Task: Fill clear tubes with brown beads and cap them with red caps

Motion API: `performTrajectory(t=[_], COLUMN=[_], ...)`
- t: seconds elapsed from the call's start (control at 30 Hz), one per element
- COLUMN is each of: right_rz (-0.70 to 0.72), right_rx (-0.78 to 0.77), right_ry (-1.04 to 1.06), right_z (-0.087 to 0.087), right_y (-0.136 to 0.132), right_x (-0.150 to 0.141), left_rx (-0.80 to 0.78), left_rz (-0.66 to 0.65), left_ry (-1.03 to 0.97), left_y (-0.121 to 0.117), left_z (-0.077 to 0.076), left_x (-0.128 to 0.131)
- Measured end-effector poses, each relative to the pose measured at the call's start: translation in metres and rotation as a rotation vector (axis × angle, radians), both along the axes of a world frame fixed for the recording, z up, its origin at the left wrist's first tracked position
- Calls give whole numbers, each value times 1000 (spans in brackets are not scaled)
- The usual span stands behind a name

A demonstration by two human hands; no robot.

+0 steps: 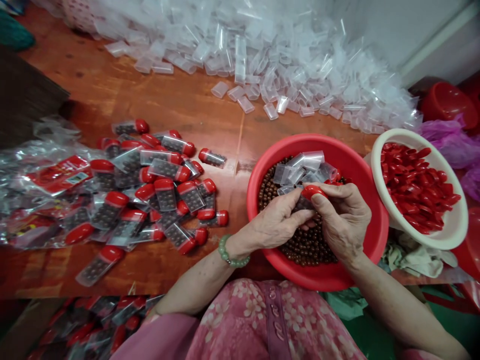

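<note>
Above the brown beads point(309, 247) in the red bowl point(356, 165), the left hand point(275, 220) has a narrow grip on a small clear container point(304, 203), while the grip of the right hand point(343, 220) pinches its red cap point(313, 191).

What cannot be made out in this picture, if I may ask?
Head view: how full the clear plastic tube with a red cap is; left hand and right hand cover much of it.
Head view: floor of the round red plastic basin, under shiny brown balls.
Head view: far end of the heap of clear plastic sleeves, cut off by the top edge.
Head view: lettering on the flat red printed packaging, too small and blurred.
</note>
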State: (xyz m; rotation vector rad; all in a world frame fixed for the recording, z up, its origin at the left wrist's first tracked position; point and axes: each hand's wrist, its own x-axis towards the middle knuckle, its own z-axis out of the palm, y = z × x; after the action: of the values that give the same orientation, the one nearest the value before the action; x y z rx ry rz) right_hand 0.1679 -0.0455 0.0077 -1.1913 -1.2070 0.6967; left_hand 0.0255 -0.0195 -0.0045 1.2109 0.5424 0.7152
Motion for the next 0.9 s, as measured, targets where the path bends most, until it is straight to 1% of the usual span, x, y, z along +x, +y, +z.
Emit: performTrajectory(t=[0.1,0.17,0.27,0.33,0.4,0.5,0.57,0.63,0.73,0.83,0.9], right_rz=[13,21,10,11,53,158,205,230,260,340,394], right_rx=[-21,-43,-42,-23,17,91,114,118,166,219,225], right_ry=[4,-13,-88,-165,-284,-473,-534,-559,-609,-683,-771], right_z=[-2,-2,-1,1,3,8,11,13,16,18,17], right_y=[0,1,2,3,5,5,5,5,7,9,9], right_x=[0,0,3,6,11,20,25,27,29,33,34], left_rx=[33,23,-12,-6,35,104,115,90,22,-27,-49], left_rz=[41,46,60,63,52,5,-41,-72,-83,-102,-91], left_ry=[57,63,54,66,102,204,247,243,203,132,95], left_y=[0,1,2,3,4,6,7,8,7,8,8], left_z=[-1,-1,0,1,2,2,2,2,2,1,1], left_x=[0,0,0,-2,-3,-5,-7,-7,-7,-8,-8])
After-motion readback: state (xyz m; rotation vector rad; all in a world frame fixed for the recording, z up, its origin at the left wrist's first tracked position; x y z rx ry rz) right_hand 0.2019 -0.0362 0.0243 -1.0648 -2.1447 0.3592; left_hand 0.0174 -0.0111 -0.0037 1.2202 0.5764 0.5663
